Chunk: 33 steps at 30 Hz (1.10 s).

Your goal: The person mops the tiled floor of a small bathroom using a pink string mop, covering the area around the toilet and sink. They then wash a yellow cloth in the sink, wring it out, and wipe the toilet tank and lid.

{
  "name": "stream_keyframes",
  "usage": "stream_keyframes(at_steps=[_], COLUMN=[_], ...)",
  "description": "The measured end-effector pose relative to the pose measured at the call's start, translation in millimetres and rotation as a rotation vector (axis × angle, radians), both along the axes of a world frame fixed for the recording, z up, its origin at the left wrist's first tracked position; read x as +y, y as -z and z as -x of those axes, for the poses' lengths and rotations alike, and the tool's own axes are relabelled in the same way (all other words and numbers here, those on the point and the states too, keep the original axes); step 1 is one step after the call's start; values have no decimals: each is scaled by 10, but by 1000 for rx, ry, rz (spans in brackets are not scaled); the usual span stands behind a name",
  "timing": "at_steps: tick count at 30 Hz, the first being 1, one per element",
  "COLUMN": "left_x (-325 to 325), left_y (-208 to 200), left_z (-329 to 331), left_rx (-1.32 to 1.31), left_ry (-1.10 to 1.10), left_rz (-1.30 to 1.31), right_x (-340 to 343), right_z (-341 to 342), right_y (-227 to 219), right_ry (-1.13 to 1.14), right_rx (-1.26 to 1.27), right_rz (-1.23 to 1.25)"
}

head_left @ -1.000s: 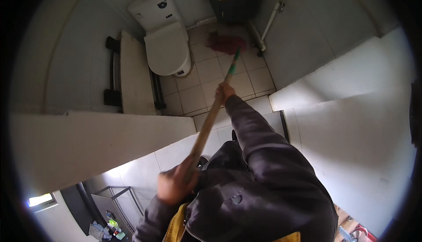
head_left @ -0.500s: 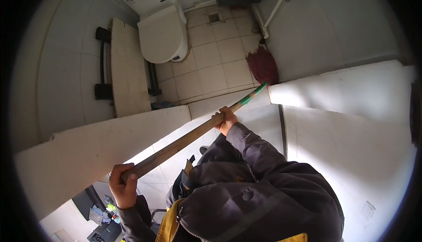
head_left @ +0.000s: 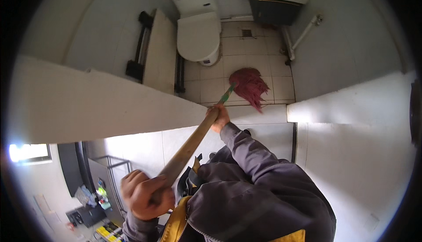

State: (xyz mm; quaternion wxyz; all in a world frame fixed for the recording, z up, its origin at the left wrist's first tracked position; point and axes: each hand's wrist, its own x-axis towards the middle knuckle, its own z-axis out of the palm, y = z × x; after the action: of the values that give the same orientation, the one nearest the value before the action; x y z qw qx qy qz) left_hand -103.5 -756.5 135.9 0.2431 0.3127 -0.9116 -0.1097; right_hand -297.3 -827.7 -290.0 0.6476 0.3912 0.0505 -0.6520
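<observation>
Your left hand (head_left: 147, 194) is wrapped around the top end of the long wooden stick (head_left: 189, 147), and your right hand (head_left: 220, 119) holds it tight lower down, near the green part (head_left: 227, 94). The red mop head (head_left: 249, 84) is on the tile floor (head_left: 244, 48), strings spread to the right. The white toilet (head_left: 198, 39) is farther back, to the left.

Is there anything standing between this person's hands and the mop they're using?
Nothing visible: the left hand is closed around the upper end of the wooden handle, and the right hand grips it lower down, near its green section. The red mop head lies beyond, on the floor tiles.
</observation>
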Motion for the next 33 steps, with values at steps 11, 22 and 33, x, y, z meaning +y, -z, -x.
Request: stream_keyframes(at_steps=[11, 22, 33], left_x=[-364, 583, 552], left_y=[900, -357, 100], left_z=[736, -375, -285], left_rx=[-455, -381, -296], left_ry=[161, -418, -383], left_rz=[-268, -373, -307], right_x=[-1201, -571, -976], right_z=[1161, -113, -52], right_y=[573, 718, 687], right_ry=[-511, -716, -1081], right_rx=[812, 625, 855], right_rz=[23, -214, -272])
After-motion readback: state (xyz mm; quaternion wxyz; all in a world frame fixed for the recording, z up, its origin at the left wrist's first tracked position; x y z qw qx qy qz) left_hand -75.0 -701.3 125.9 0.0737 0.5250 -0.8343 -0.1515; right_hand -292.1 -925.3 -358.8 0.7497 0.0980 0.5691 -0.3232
